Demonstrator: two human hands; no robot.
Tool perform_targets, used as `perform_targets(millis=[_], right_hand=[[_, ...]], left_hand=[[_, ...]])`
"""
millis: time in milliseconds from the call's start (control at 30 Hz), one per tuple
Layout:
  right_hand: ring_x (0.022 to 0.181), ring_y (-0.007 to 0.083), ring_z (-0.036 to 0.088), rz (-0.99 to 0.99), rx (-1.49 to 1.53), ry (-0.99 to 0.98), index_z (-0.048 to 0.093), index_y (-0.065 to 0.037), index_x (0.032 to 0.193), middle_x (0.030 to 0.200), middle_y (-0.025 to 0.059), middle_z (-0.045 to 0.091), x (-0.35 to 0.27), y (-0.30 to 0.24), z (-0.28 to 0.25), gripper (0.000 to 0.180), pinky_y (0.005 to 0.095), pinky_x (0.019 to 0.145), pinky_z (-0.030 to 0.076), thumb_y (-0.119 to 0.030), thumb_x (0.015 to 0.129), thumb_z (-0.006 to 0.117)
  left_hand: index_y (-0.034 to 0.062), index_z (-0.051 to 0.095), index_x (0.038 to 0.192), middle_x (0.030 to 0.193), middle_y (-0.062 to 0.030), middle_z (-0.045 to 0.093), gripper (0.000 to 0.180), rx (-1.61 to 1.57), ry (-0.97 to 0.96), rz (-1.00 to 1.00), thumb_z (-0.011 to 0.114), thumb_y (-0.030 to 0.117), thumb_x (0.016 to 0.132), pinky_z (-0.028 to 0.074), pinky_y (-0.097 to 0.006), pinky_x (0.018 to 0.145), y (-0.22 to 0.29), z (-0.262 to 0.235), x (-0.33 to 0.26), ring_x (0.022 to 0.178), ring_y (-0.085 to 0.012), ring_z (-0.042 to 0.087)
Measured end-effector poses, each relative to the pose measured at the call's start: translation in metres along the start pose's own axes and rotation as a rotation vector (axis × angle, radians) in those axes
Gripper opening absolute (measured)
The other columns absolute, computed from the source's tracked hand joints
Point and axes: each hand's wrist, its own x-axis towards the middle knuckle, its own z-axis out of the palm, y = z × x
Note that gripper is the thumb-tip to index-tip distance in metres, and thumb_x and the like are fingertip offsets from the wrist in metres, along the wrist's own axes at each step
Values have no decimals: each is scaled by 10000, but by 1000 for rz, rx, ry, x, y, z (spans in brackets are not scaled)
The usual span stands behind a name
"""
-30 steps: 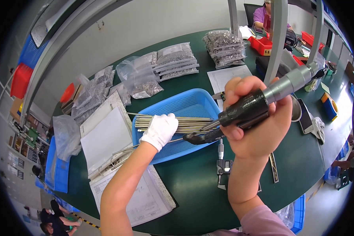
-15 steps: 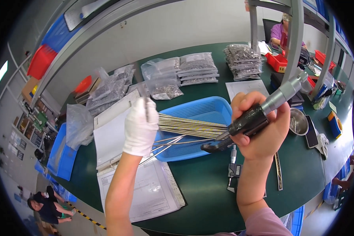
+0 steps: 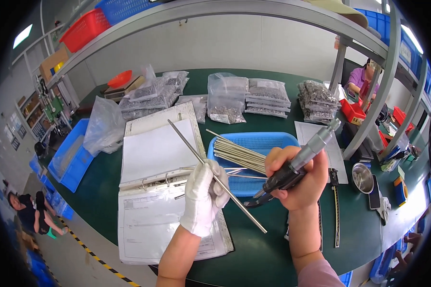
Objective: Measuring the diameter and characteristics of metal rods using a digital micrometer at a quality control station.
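Observation:
My left hand [image 3: 203,198], in a white glove, grips a long thin metal rod [image 3: 244,209] near its middle. The rod slants from upper left to lower right over an open ring binder [image 3: 151,158] and the green table. In my bare right hand [image 3: 305,189] is a micrometer [image 3: 316,145], its silver thimble pointing up and right. The black frame's open end sits close to the rod's lower part, apart from it as far as I can see. Behind both hands, a blue plastic basket [image 3: 261,137] holds a bundle of similar rods [image 3: 234,154]; several lie crossed over its left rim.
Bags of small metal parts [image 3: 267,91] line the table's back. A caliper [image 3: 336,210], a steel bowl [image 3: 362,178] and a phone [image 3: 374,193] lie at the right. A blue bin [image 3: 74,158] stands left. Grey shelf posts [image 3: 385,91] rise at right; a person [image 3: 361,79] sits beyond.
My left hand has come down and right, away from the basket, and a single rod now shows clearly in it. The micrometer has moved slightly down. The whole view has shifted.

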Motion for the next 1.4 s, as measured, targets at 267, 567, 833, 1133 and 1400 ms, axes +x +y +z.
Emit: perform_targets(millis=[267, 567, 833, 1133, 1400], right_hand=[[319, 121, 330, 122, 126, -19, 509, 90, 714, 659, 203, 449, 2, 9, -1, 714, 195, 257, 311, -554, 808, 215], [312, 116, 339, 162, 165, -45, 510, 89, 718, 658, 203, 448, 2, 11, -1, 717, 190, 263, 313, -559, 806, 215], [313, 114, 348, 150, 183, -90, 507, 87, 723, 660, 200, 452, 3, 13, -2, 710, 186, 274, 322, -562, 802, 229], [359, 139, 389, 170, 233, -158, 529, 92, 745, 724, 188, 515, 2, 11, -3, 725, 215, 308, 311, -533, 817, 170], [344, 99, 360, 68, 153, -227, 534, 91, 738, 721, 172, 513, 1, 18, -8, 724, 185, 309, 289, -601, 777, 323]], left_hand=[[90, 416, 739, 527, 15, 368, 223, -10, 12, -40, 420, 271, 869, 276, -167, 320, -4, -6, 1, 366, -62, 319], [88, 415, 745, 524, 10, 370, 224, -2, -22, -92, 418, 272, 870, 268, -167, 325, -8, -8, 2, 369, -60, 309], [93, 428, 759, 531, 16, 367, 223, -30, -28, -157, 420, 286, 870, 269, -164, 335, -9, -10, 2, 383, -53, 303], [94, 421, 750, 532, 10, 370, 216, -31, -58, -176, 414, 274, 870, 272, -166, 340, -9, -11, 3, 378, -57, 298], [72, 429, 770, 531, -34, 400, 236, -65, -82, -185, 402, 281, 877, 252, -192, 317, -12, -15, 4, 363, -91, 338]])
